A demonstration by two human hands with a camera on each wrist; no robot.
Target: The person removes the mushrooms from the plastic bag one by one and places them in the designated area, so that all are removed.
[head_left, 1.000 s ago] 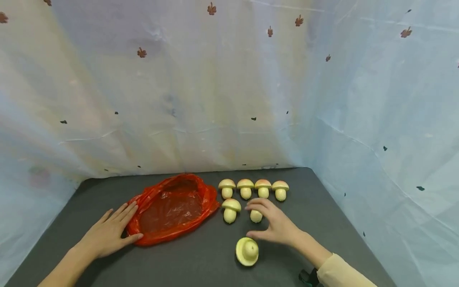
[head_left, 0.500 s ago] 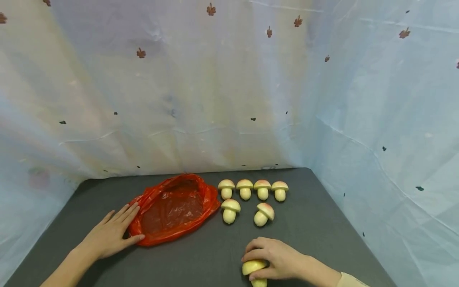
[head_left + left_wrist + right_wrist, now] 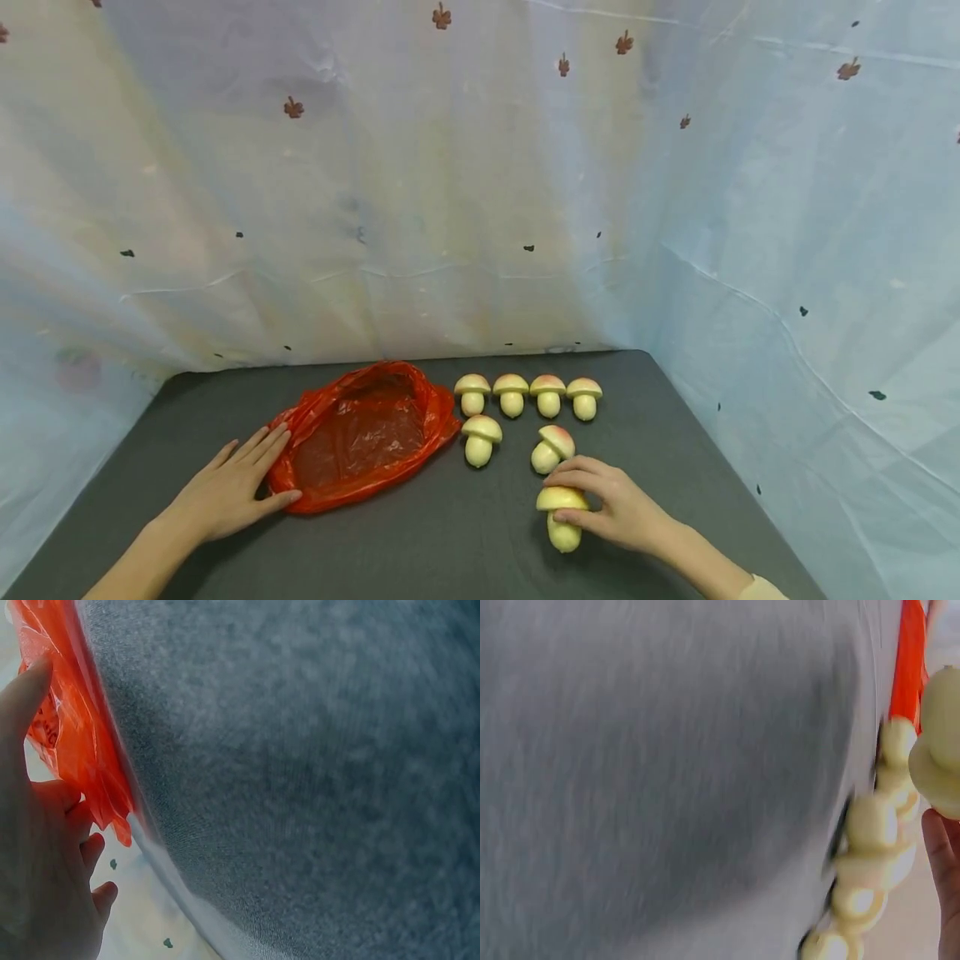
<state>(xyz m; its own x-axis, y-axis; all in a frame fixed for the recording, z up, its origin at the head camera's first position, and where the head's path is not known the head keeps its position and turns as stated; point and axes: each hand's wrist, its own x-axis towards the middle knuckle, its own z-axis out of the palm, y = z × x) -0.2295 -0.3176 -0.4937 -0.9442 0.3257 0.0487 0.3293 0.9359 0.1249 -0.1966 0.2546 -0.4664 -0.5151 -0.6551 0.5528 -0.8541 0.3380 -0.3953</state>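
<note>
My right hand [image 3: 611, 504] grips a pale yellow toy mushroom [image 3: 564, 537] by its cap, thumb on the near side and fingers over the far side, stem toward me. In the right wrist view that mushroom [image 3: 943, 724] hangs at the right edge, above the table. Just beyond it lies a tilted mushroom [image 3: 546, 457], with another mushroom [image 3: 478, 450] to its left. The left hand [image 3: 228, 492] rests with straight fingers on the left rim of a red plastic bag [image 3: 360, 442], whose mouth gapes upward. In the left wrist view its fingers touch the bag [image 3: 82, 727].
Behind stands a row of several mushrooms [image 3: 512, 396], pinkish on top, near the table's back edge. The dark grey table [image 3: 390, 550] meets a pale patterned curtain [image 3: 420, 208] at the back and sides.
My right hand came down onto the near mushroom, turned it from stem-up onto its side, and has since moved it slightly away and right. The left hand has stayed on the bag.
</note>
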